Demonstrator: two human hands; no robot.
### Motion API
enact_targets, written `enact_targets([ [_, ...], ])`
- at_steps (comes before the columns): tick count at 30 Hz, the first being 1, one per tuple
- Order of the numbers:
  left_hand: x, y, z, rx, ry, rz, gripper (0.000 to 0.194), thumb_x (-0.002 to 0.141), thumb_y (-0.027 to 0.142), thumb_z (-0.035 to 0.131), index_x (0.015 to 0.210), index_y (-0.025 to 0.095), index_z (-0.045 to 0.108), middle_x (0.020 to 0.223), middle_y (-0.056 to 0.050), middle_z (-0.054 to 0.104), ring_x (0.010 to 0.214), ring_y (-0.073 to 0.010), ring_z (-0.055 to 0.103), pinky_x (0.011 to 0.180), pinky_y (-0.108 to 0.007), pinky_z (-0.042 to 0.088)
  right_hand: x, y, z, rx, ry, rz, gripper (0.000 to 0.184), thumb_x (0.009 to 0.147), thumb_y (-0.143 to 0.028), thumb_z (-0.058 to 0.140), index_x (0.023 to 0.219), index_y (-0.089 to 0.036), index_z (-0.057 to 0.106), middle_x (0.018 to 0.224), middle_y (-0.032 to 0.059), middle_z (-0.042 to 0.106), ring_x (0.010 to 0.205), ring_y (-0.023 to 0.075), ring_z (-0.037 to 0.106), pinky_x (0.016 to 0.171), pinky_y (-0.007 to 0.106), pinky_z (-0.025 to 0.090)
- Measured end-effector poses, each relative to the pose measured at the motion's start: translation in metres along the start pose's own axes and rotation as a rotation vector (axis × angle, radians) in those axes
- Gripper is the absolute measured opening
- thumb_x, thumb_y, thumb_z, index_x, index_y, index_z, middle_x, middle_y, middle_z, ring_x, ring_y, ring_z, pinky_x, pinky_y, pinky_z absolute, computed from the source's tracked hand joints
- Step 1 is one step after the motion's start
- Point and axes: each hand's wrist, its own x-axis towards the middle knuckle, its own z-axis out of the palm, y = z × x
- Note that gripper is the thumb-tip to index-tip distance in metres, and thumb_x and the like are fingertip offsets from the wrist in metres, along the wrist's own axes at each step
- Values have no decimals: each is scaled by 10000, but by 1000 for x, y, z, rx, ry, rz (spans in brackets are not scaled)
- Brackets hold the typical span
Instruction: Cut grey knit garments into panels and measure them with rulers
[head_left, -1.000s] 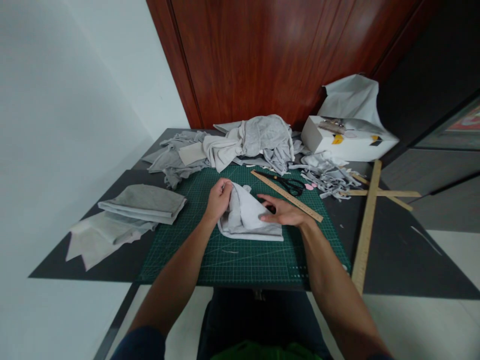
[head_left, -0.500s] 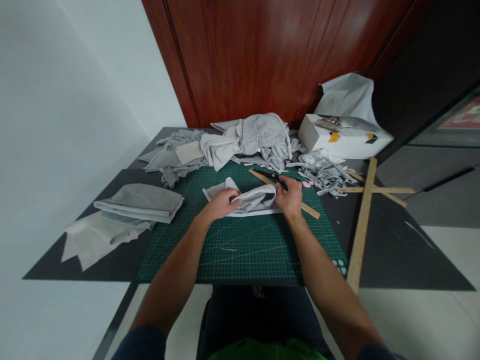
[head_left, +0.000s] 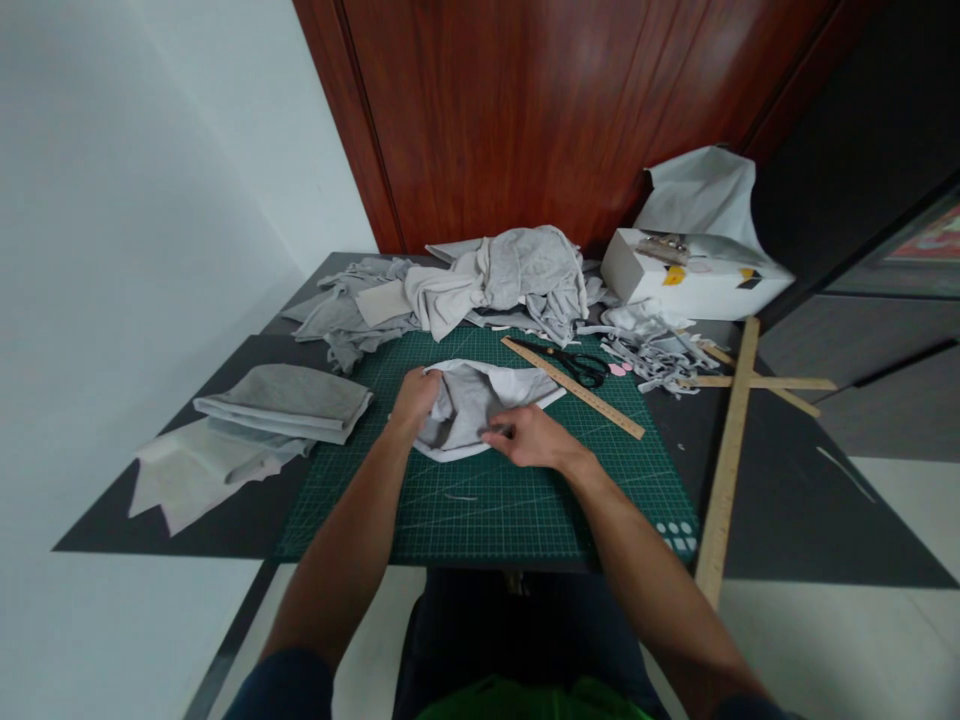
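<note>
A light grey piece of fabric (head_left: 474, 392) lies bunched and spread partly open on the green cutting mat (head_left: 525, 520), its inside showing. My left hand (head_left: 417, 398) grips its left side, fingers closed round the edge. At its near right edge, my right hand (head_left: 531, 436) pinches the cloth between thumb and fingers. Black-handled scissors (head_left: 589, 370) rest on the mat beyond my right hand. A short wooden ruler (head_left: 604, 410) lies diagonally beside them, close to the fabric's right end.
Folded grey cloth (head_left: 285, 400) sits to the left, over a pale piece. Heaped fabric (head_left: 525, 270) runs along the back. At the right are thin scraps (head_left: 652, 345), a white box (head_left: 690, 280) and a long wooden ruler (head_left: 727, 460) crossing other rulers.
My right hand has moved from over the scissors' handles to the fabric's near edge, leaving the scissors uncovered. My left hand has shifted slightly left. The fabric is spread wider open.
</note>
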Motion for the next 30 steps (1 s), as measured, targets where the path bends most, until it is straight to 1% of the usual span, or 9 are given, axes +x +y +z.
enact_targets([
  [3,-3,3,0,-30,-74,-76,116,759,281,633,673,204,641,546,5,577,519,-172,533,507,-269,311,1,2,1,3,-82,91,364,850,-527,775,598,-281,681,456,-34,550,430,160,513,534,298,404],
  [6,-4,8,-1,-85,-114,-132,148,725,304,664,628,202,620,494,17,532,456,-155,490,466,-264,290,5,5,-3,-115,167,72,439,905,-519,707,565,-269,588,500,-21,550,488,158,514,579,299,416],
  [9,-2,12,-5,-195,-144,-184,124,665,284,695,622,188,629,509,5,577,475,-162,545,471,-259,353,10,11,-10,-172,421,50,264,846,-434,759,692,-269,621,592,-23,582,575,174,525,650,311,455],
  [12,0,16,-11,-278,-127,-231,115,641,266,721,647,173,653,569,-13,643,516,-177,612,498,-270,439,11,16,-19,-103,486,28,138,822,-358,745,913,-268,692,708,-14,639,686,211,584,763,349,522],
  [17,4,25,-24,-443,-61,-328,191,661,245,761,816,152,698,658,-34,709,596,-209,689,602,-324,577,17,34,-33,122,616,-97,411,815,-292,695,1224,-260,672,1261,81,709,1221,279,634,1116,438,479],
  [21,3,24,-27,-465,-184,-351,186,648,247,698,803,145,685,661,-45,713,622,-226,710,616,-327,583,25,56,-35,340,763,88,507,826,-332,668,1319,-244,588,1215,80,722,1117,230,679,1073,431,514],
  [24,-2,22,-25,-391,-340,-291,196,608,267,676,759,144,691,655,-52,709,646,-244,715,600,-321,554,25,61,-32,413,725,179,409,824,-431,718,1168,-222,651,1116,67,752,1046,224,688,1031,420,542],
  [27,-9,22,-25,-360,-402,-153,254,555,255,749,780,142,720,680,-38,723,672,-239,716,618,-309,542,18,50,-28,414,528,188,448,723,-419,863,1092,-216,710,1115,71,777,1064,247,693,1029,436,554],
  [30,-17,27,-27,-443,-430,-37,416,529,258,851,918,141,760,789,-43,766,769,-250,745,733,-345,584,13,34,-26,439,471,185,468,679,-382,922,1078,-220,737,1130,72,790,1083,260,704,1047,457,556],
])
